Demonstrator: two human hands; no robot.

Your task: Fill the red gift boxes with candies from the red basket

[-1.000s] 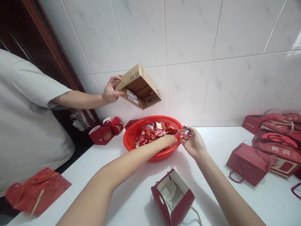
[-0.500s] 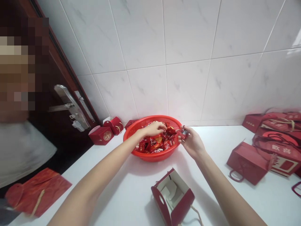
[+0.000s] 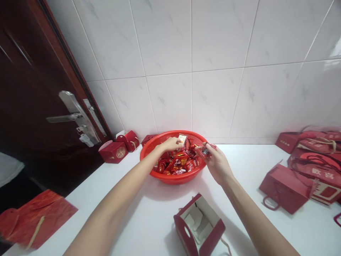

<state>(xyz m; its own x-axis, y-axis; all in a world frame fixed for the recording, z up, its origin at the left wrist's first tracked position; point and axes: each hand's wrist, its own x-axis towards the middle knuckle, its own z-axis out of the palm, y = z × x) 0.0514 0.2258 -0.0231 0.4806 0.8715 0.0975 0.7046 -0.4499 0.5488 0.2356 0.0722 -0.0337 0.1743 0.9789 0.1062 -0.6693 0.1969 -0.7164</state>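
Note:
A red plastic colander (image 3: pixel 173 179) full of red-wrapped candies (image 3: pixel 181 161) stands on the white table. My left hand (image 3: pixel 171 144) reaches over its far side, fingers closed on a small packet (image 3: pixel 182 139) with a white and gold face. At the colander's right rim, my right hand (image 3: pixel 217 161) is closed around several wrapped candies (image 3: pixel 205 150), red with a dark, shiny part; the fingers partly hide them. Nearer to me is a dark red gift box (image 3: pixel 186 227) with its top open, pale card flaps inside and a cord handle at its right.
Red boxes with cord handles (image 3: pixel 289 186) crowd the table's right side. Small red boxes (image 3: pixel 113 152) stand at the back left by the wall. A flat red bag (image 3: pixel 37 220) lies at the left edge. Beyond are a dark door (image 3: pixel 32 71) and a person's pale clothing (image 3: pixel 9 169).
My left hand has moved slightly left, and the white-faced packet now shows at its fingertips. My right hand still holds its candies. The person at left has moved mostly out of view.

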